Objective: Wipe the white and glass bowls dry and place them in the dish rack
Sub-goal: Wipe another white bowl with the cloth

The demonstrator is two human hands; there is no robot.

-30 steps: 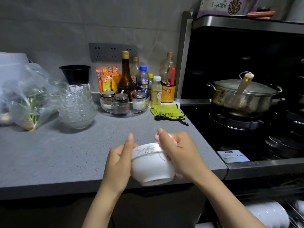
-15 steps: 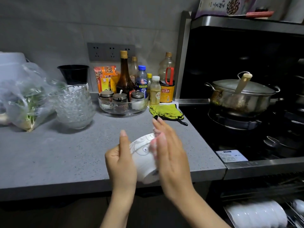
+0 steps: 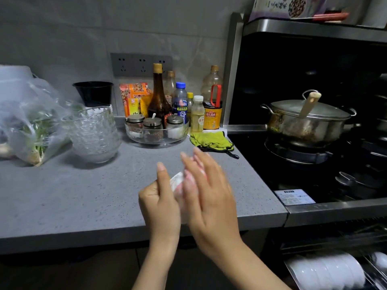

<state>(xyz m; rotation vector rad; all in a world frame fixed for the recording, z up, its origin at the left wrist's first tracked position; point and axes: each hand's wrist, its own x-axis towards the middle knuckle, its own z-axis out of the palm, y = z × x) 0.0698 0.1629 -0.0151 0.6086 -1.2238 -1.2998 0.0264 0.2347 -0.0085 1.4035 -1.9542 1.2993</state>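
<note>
Just above the counter's front edge, my left hand [image 3: 161,204] grips a white bowl [image 3: 175,181] tipped on its side; only a blurred sliver of the bowl shows between my hands. My right hand [image 3: 211,193] presses against the bowl's open side with fingers stretched, blurred by motion, and a pale pink cloth [image 3: 189,182] is under its fingers. A stack of several glass bowls [image 3: 94,135] stands on the counter at the left. The dish rack [image 3: 377,275] is pulled out at the lower right, with a row of white bowls [image 3: 326,271] standing in it.
The grey counter [image 3: 62,201] carries a plastic bag of greens [image 3: 31,126], a glass tray of spice jars [image 3: 157,132], bottles behind it and a green mitt [image 3: 211,140]. At the right, a lidded steel pot [image 3: 303,124] sits on the black stove.
The bowl has turned from rim-up onto its side between my hands and risen a little. My right hand has shifted from gripping the rim to rubbing flat against it.
</note>
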